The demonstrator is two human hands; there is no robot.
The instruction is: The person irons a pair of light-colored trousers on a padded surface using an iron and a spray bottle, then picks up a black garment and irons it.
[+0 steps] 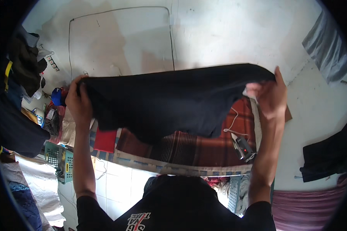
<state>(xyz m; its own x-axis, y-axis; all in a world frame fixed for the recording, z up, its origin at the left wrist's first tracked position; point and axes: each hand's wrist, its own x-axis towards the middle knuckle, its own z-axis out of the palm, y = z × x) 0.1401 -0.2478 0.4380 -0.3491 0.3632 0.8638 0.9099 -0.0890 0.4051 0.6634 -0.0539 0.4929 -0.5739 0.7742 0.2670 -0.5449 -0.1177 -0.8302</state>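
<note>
A black cloth garment (162,100) hangs stretched between my two raised hands, its top edge nearly straight and its lower edge uneven. My left hand (79,99) grips its upper left corner, thumb toward me. At the upper right corner, my right hand (272,96) holds the other end, fingers curled behind the fabric. What kind of garment it is, I cannot tell. Below it lies an ironing surface covered with a brown striped cloth (189,148). A clothes iron (243,149) rests on that cloth at the right, below my right hand.
A folded red cloth (105,139) lies at the left of the ironing surface. Green plastic basket (59,161) stands at left; another basket (234,192) is under the right side. Clothes (25,65) hang at far left, dark trousers-like cloth (325,154) at right. A white wall (227,34) rises behind.
</note>
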